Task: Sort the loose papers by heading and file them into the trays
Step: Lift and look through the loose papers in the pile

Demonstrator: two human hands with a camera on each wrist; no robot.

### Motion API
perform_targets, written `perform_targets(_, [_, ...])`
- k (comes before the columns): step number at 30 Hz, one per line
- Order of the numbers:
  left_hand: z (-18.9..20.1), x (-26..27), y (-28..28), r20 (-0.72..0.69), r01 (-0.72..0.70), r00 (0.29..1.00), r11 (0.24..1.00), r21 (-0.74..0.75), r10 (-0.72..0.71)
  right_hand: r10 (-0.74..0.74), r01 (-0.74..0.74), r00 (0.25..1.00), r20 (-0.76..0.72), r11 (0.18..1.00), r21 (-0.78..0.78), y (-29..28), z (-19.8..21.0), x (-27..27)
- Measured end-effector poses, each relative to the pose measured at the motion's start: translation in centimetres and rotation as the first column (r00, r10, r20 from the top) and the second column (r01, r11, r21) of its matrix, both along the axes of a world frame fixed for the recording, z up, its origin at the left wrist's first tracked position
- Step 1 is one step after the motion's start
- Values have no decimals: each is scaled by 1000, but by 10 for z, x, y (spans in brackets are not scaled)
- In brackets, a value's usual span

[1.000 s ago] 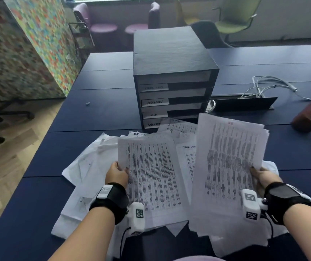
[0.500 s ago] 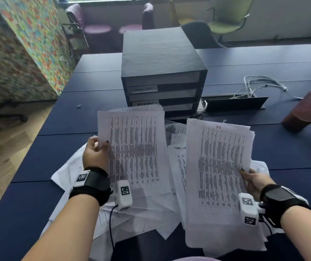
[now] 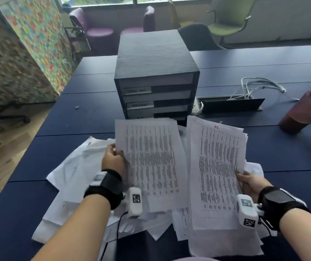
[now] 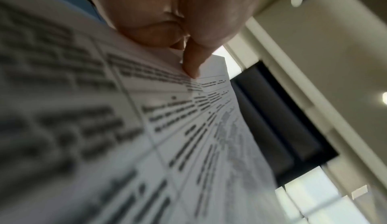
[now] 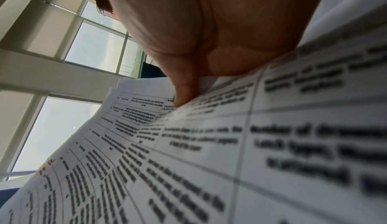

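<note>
My left hand [image 3: 114, 159] pinches the left edge of a printed sheet [image 3: 150, 162] lifted above the table; its thumb [image 4: 191, 61] presses on the sheet [image 4: 146, 144] in the left wrist view. My right hand [image 3: 248, 182] grips a stack of printed sheets [image 3: 216, 166] headed "HR" in red, thumb [image 5: 184, 88] on top of that stack [image 5: 188, 161]. A black cabinet of stacked trays [image 3: 156, 78] with white labels stands just beyond both. Loose papers [image 3: 75, 166] lie spread on the table beneath my hands.
The dark blue table [image 3: 94, 113] carries a dark red tumbler [image 3: 301, 112] at the right, white cables [image 3: 254, 87] and an open cable hatch [image 3: 230, 104] behind the cabinet. Chairs [image 3: 231, 17] stand past the far edge. A patterned partition [image 3: 19, 53] is at left.
My left hand has lifted its sheet off the pile and brought it up and rightwards, close beside the right-hand stack. The right hand has held its stack nearly still.
</note>
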State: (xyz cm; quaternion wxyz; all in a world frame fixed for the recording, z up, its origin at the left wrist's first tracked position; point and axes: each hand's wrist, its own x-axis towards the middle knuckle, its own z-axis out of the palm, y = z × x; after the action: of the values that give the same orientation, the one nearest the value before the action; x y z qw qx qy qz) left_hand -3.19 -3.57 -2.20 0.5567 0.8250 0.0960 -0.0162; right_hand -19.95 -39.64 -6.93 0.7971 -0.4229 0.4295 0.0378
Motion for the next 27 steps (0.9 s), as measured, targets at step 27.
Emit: perform_targets(27, [-52,3,118,-348,-68,868,779,623,354,197,-435,883,-426,683,-586,13,-21,35])
